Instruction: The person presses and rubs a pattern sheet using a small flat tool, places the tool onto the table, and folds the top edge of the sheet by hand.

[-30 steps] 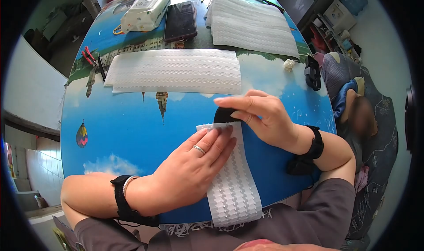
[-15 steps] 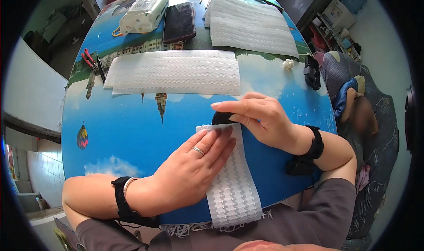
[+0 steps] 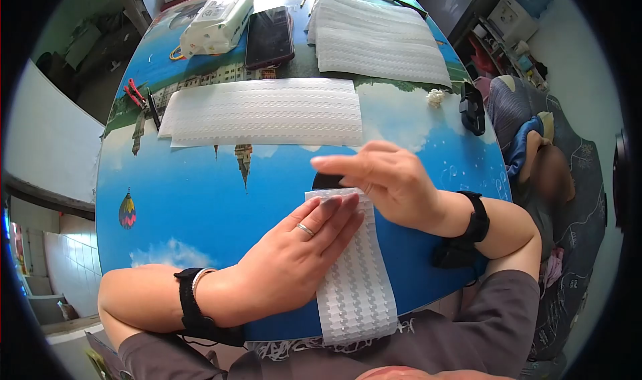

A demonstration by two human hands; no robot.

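Note:
A white patterned strip (image 3: 358, 293) runs from the table's front edge up under my left hand (image 3: 294, 253). That hand lies flat on the strip's upper part, fingers extended, a ring on one finger. At the strip's far end is a dark, rounded flat piece (image 3: 326, 180), partly hidden by my right hand (image 3: 394, 182). The right thumb and fingers close on this dark piece from the right, with the index finger stretched out over it.
Beyond my hands lies a white embossed sheet (image 3: 267, 112), with a stack of similar sheets (image 3: 381, 39) farther back. A phone (image 3: 269, 37), wipes pack (image 3: 217, 24), red-handled tool (image 3: 135, 93) and black strap (image 3: 472, 108) are around them. A person (image 3: 545, 166) is at right.
The dark piece and my right hand have shifted slightly left at the strip's end. My left hand and the strip's far end have moved slightly right.

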